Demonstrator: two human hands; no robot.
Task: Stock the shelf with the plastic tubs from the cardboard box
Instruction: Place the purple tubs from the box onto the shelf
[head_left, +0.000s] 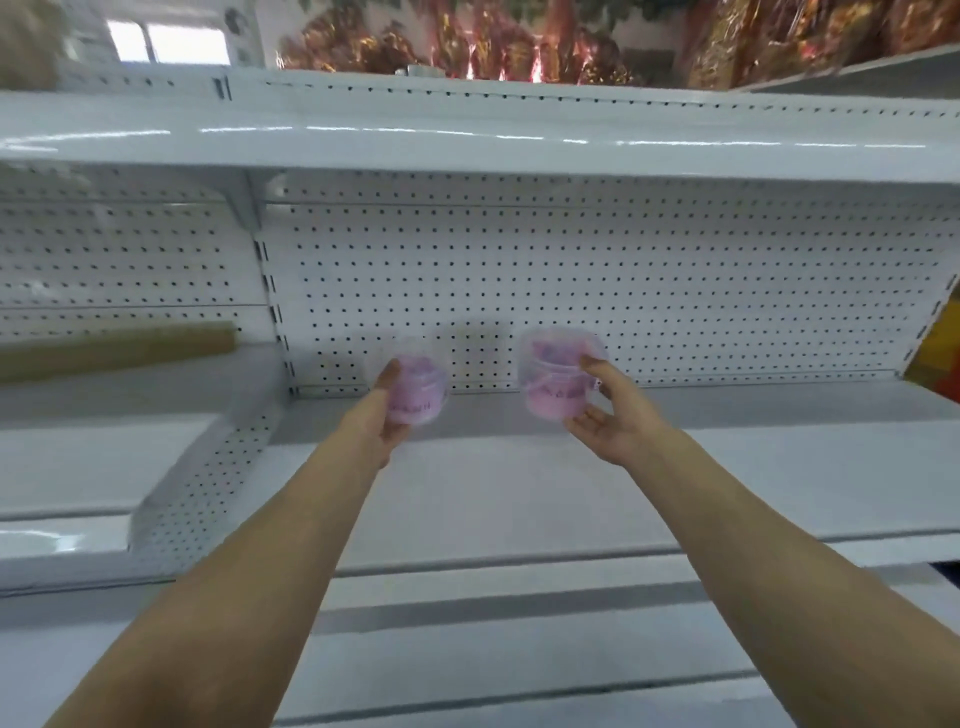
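Each of my hands holds a clear plastic tub with pink contents over the white metal shelf (519, 483). My left hand (387, 413) grips the left tub (418, 387) from its left side, thumb up along the wall. My right hand (605, 410) grips the right tub (558, 376) from its right side, with the lid tilted toward me. Both tubs hang above the shelf board, near the perforated back panel (597, 291). The cardboard box is out of view.
A perforated white divider (208, 467) bounds the shelf bay on the left. Beyond it lies a brown cardboard roll (119, 345). A higher shelf (467, 140) overhangs the bay and carries shiny red and gold packages (467, 47). Something yellow (935, 358) sits at the far right.
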